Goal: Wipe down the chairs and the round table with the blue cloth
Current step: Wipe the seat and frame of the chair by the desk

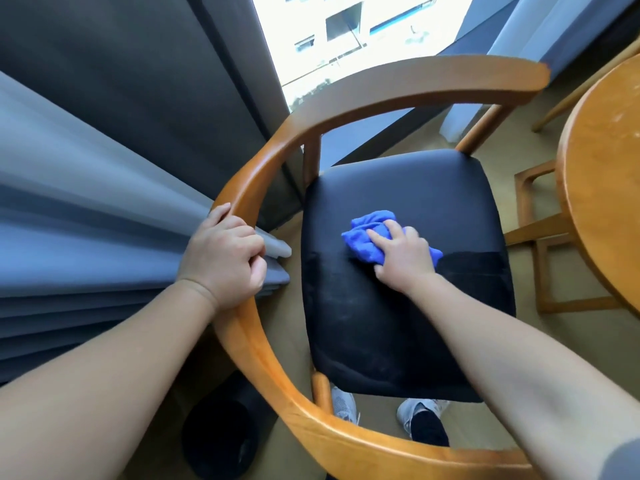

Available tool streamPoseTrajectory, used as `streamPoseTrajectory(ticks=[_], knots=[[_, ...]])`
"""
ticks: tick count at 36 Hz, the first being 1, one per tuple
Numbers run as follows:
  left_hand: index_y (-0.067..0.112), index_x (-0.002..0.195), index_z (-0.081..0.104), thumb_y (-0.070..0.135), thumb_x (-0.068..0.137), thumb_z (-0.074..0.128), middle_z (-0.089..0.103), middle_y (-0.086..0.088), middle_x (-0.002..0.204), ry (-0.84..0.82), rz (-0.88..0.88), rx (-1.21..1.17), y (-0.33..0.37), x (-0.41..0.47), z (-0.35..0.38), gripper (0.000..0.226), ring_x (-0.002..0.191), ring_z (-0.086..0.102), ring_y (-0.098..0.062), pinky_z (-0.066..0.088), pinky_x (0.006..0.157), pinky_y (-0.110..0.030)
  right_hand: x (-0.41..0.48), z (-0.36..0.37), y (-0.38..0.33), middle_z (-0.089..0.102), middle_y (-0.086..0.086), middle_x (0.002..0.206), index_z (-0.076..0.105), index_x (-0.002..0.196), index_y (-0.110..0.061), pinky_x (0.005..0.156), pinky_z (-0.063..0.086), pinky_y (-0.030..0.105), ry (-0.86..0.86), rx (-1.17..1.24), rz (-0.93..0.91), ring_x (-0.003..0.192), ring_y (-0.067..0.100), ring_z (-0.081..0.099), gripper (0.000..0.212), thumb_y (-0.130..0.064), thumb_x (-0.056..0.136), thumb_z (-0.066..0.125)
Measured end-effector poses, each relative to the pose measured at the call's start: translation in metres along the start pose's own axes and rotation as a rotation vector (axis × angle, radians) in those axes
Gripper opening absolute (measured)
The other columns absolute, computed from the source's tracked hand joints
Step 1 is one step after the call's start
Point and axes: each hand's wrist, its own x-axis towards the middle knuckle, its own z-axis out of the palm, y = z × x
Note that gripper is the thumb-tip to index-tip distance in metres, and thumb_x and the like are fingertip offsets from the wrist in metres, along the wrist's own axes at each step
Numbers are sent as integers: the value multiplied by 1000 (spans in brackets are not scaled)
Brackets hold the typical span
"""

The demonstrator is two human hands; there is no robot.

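A wooden chair with a curved backrest rail (398, 88) and a black padded seat (408, 306) stands below me. My left hand (223, 258) grips the curved rail on the chair's left side. My right hand (403, 256) presses a bunched blue cloth (369, 233) flat onto the middle of the black seat. Part of the cloth is hidden under my palm. The round wooden table (602, 188) shows at the right edge, close to the chair.
Grey curtains (86, 209) hang to the left, touching the chair's rail. A bright window (346, 39) lies beyond the chair. A second wooden chair frame (540, 237) sits under the table. A dark round bin (221, 438) stands on the floor at lower left, near my shoes (422, 420).
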Motion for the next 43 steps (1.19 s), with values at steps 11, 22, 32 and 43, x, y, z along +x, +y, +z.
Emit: streamPoseTrajectory(ticks=[11,22,32,43], knots=[[19,68,70,23,74,50,67,3,73,31,9,-10,-3,0,4,22,82,59,-20,25,112,-36,42,14,-107,38,4,134,49,124,-32,95,34,51,-43,-77,-247,116,37,38,46,-30,79,57],[19,67,70,25,77,44,67,3,74,42,21,12,-5,0,5,29,84,60,-20,24,113,-37,37,32,-93,31,3,136,39,131,-35,82,42,45,-85,-108,-283,109,37,40,56,-31,79,59],[17,63,68,27,74,38,66,1,71,58,21,54,-1,2,5,33,83,60,-23,19,113,-33,17,15,21,35,-3,135,40,134,-42,76,39,37,-112,-143,-127,105,31,44,58,-33,79,59],[19,67,70,28,77,36,67,2,75,9,16,93,2,2,2,37,86,60,-22,15,114,-31,-11,0,133,27,-5,146,27,145,-49,83,45,37,-117,-134,152,110,30,43,74,-34,79,57]])
